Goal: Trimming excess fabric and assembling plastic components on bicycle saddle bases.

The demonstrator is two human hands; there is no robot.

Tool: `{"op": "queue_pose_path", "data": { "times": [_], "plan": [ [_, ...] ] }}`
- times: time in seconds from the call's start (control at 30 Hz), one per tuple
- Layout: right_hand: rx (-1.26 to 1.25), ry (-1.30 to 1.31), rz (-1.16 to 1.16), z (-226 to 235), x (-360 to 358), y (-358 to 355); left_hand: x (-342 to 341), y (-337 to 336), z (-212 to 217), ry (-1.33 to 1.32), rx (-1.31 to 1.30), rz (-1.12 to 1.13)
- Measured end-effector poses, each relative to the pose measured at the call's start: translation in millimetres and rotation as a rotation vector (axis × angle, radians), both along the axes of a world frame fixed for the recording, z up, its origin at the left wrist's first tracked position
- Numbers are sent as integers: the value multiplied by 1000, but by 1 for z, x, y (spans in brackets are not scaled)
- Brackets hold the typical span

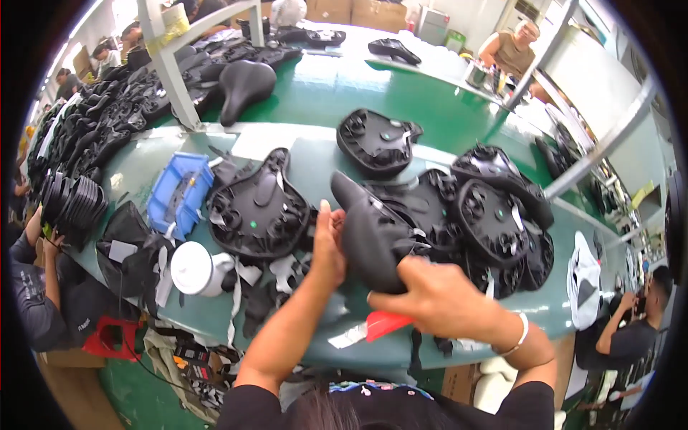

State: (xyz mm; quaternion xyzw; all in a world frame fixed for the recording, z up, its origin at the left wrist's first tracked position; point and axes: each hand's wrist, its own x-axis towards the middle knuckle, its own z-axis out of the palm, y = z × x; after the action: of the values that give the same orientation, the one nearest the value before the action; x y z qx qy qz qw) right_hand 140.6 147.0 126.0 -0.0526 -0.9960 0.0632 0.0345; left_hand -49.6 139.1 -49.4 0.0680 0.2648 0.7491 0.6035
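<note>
Black saddle (369,240) tilts over the green table (545,312) — right hand (444,295) gripping its near end, left hand (330,244) against its left side, closure unclear — upturned saddles (491,221) lying to the right.

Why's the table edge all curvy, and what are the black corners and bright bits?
Head view: the wide fisheye lens makes the near table's edge look curved; head view: the picture is round, so its corners are black; head view: white glare washes out part of the green tabletop at its far side, while the black saddle shows just a soft sheen.
</note>
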Motion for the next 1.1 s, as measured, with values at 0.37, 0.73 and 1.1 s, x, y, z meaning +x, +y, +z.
{"op": "queue_pose_path", "data": {
  "times": [0.37,0.73,1.1],
  "plan": [
    [-515,552,-579,-115,124,-35,0,-97,47,565,-316,-272],
    [63,121,-113,-101,98,13,-3,-70,84,886,-333,-461],
    [-672,110,-786,-122,119,-139,23,-151,59,706,-456,21]
  ]
}}
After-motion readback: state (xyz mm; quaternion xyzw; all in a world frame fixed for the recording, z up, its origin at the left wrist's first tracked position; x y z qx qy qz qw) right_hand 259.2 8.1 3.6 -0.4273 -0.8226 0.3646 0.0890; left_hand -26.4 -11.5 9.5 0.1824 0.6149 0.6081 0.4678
